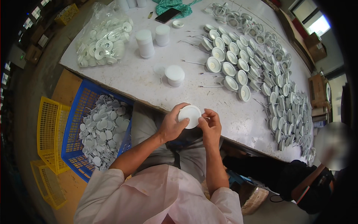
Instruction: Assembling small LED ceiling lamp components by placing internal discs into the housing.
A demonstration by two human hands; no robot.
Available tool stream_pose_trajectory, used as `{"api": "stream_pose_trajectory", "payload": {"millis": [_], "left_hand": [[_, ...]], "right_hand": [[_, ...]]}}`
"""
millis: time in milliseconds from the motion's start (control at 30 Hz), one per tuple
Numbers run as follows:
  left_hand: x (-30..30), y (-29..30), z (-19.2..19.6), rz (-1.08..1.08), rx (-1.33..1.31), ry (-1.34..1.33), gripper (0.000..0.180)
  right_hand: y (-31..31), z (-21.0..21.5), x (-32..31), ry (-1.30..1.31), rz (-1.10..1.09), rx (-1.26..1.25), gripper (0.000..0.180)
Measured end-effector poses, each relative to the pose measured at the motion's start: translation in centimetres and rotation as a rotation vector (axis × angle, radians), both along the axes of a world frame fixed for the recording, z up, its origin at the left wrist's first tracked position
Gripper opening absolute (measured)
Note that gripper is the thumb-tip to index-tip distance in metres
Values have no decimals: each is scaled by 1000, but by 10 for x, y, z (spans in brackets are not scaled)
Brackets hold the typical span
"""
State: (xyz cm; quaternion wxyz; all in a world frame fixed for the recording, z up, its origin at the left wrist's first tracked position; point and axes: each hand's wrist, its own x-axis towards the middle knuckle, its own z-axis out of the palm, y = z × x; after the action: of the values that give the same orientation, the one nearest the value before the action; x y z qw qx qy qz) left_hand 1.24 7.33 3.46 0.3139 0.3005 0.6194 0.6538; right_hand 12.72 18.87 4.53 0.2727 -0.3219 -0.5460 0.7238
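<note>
Over my lap, by the table's near edge, I hold a white round downlight [190, 117] with its flat face up. My left hand [174, 122] is closed round its left side, thumb on the face. The thumb and bent fingers of my right hand [210, 125] pinch at its right rim; what lies under the rim is hidden. On the table, just beyond my hands, stands a short stack of white discs [175, 75]. Two more white stacks, a taller one [144, 43] and a shorter one [162, 35], stand farther back.
Many wired downlights [231, 57] cover the table's right side. A clear bag of white rings [104, 46] lies at the back left, a phone [167, 15] on green cloth [182, 8] behind. A blue basket [71, 134] of white discs and yellow crates [47, 130] stand left. Another person [311, 183] is at right.
</note>
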Motion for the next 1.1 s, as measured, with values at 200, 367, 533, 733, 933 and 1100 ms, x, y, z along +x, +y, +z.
{"api": "stream_pose_trajectory", "payload": {"millis": [200, 367, 533, 733, 933, 1100], "left_hand": [[2, -3, -1, -29, -31, 129, 44], [4, -2, -3, -38, -102, 111, 43], [2, 0, -14, -14, -114, 47, 42], [-6, -4, -10, 66, -120, -49, 39], [-24, -21, -8, 199, -174, -229, 42], [-32, -29, -11, 239, -205, -43, 34]], "right_hand": [[-1, -12, -11, -84, 56, -38, 21], [-5, -19, -9, -72, 45, -88, 24], [-8, -18, -13, -86, 17, -182, 22], [-10, -16, -20, -43, 68, -254, 14], [-3, -16, -38, -81, 124, -185, 10], [-18, -22, -61, -116, 197, 27, 13]]}}
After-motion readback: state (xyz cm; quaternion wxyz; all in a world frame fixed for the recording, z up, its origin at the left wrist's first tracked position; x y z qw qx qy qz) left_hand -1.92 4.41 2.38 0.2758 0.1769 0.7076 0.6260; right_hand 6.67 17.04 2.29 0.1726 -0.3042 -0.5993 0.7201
